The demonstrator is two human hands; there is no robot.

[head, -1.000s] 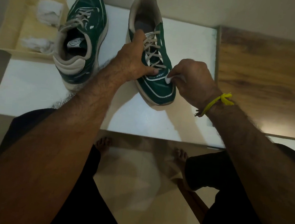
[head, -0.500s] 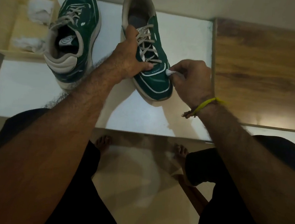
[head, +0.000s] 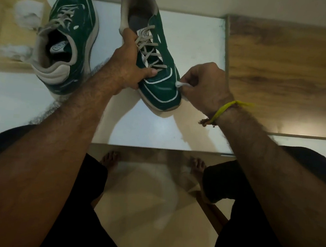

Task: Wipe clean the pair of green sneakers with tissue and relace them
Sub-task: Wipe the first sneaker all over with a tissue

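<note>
Two green sneakers with grey laces lie on a white table top (head: 195,48). My left hand (head: 126,67) grips the right-hand sneaker (head: 159,88) at its laced midsection, thumb near the toe panel, toe pointing toward me. My right hand (head: 205,83) pinches a small wad of white tissue (head: 179,84) against the right side of that sneaker's toe. The other sneaker (head: 71,38) rests to the left, its heel toward me and its opening showing.
A cream tray (head: 1,30) at the far left holds crumpled white tissues (head: 28,15). A wooden board (head: 285,74) lies to the right of the white top. My knees and bare feet show below the table's near edge.
The tissue in my right hand slid from the top of the toe panel to the toe's right side. My left hand kept its grip on the sneaker.
</note>
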